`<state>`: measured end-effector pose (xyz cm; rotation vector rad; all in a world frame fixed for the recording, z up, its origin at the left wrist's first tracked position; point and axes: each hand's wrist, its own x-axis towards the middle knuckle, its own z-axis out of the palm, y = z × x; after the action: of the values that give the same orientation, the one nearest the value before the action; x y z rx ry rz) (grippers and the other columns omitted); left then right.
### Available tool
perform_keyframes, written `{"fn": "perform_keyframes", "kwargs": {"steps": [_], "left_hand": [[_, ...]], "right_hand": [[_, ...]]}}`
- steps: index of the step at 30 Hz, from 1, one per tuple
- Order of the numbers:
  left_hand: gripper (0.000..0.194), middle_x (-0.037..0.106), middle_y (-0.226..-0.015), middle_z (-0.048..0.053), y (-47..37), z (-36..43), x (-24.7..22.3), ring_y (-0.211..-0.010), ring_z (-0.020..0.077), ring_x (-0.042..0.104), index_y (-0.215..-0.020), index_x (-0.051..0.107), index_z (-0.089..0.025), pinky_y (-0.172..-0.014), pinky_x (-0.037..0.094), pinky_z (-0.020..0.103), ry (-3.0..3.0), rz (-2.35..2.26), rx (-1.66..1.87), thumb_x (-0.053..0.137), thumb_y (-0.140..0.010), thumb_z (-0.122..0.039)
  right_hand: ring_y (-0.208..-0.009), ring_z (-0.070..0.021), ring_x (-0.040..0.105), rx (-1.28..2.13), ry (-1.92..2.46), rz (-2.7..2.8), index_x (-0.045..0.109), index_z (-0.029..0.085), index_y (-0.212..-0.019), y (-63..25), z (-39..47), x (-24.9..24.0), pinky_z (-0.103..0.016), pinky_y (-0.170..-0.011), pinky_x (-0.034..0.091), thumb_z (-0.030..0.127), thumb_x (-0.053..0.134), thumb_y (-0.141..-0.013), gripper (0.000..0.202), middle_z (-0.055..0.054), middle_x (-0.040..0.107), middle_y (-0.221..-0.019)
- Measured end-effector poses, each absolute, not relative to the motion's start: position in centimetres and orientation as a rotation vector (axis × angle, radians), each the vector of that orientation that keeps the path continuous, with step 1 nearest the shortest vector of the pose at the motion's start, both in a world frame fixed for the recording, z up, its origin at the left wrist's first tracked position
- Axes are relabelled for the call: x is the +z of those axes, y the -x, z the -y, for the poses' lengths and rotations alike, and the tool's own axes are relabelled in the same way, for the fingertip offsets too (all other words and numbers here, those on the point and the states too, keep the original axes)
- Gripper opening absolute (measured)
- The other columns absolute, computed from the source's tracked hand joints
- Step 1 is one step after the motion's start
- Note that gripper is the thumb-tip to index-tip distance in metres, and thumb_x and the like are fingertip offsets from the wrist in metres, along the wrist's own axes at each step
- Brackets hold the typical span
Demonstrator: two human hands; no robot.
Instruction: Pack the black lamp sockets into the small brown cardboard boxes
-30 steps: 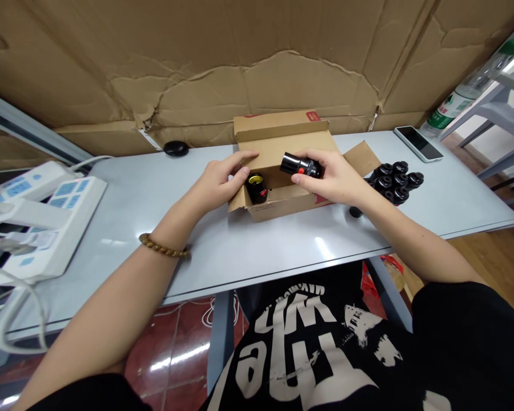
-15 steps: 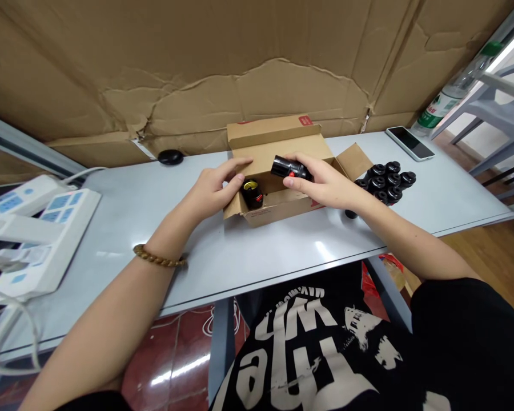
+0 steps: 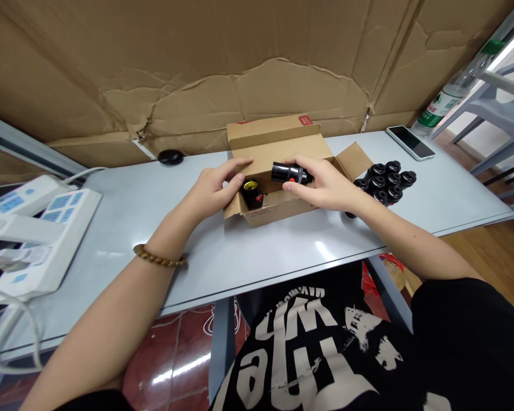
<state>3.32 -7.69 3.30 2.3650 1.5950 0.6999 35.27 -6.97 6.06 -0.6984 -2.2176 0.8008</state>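
Note:
An opened cardboard box [image 3: 268, 214] lies on the table, its lid leaning back. Inside its left end stands a black cylinder with a yellow inner ring [image 3: 252, 194]. My left hand [image 3: 216, 188] rests at the box's left end, thumb and fingers apart, holding nothing. Over the box, my right hand [image 3: 321, 181] grips a black flashlight-like cylinder [image 3: 285, 172] with a red button, its wider end pointing left. Several similar black cylinders [image 3: 377, 182] stand grouped right of the box, partly behind my right wrist.
A phone [image 3: 410, 142] and a plastic bottle [image 3: 441, 107] are at the table's back right. White power strips [image 3: 64, 240] with cables lie at the left. A black oval object [image 3: 170, 157] sits near the cardboard wall [image 3: 257, 85].
The cylinder in my right hand has tilted to nearly level, its left end slightly lower. My left hand has stayed in place.

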Motion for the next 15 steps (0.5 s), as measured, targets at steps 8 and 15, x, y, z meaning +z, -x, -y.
{"fn": "perform_keyframes", "kwargs": {"steps": [8, 15], "left_hand": [[0.070, 0.084, -0.148, 0.013, -3.42, 7.69, 3.08, -0.128, 0.0363, 0.080, -0.164, 0.073, -0.022, -0.119, 0.060, 0.052, -2.366, -1.561, 0.746, 0.043, -0.113, -0.060], [0.074, 0.082, -0.153, 0.015, -3.49, 7.70, 2.95, -0.134, 0.0388, 0.079, -0.164, 0.075, -0.020, -0.125, 0.057, 0.057, -2.339, -1.552, 0.774, 0.044, -0.113, -0.064]], "right_hand": [[-0.118, -0.0318, 0.080, 0.679, 0.701, 2.253, 0.078, 0.013, -0.142, -35.30, 7.08, 5.87, -0.048, -0.105, 0.065, 0.048, 0.068, -0.104, 0.053, -0.017, 0.086, -0.133], [-0.118, -0.0306, 0.080, 0.804, 0.665, 2.212, 0.083, 0.015, -0.138, -35.03, 7.05, 5.87, -0.048, -0.107, 0.065, 0.055, 0.070, -0.104, 0.054, -0.013, 0.088, -0.133]]}}
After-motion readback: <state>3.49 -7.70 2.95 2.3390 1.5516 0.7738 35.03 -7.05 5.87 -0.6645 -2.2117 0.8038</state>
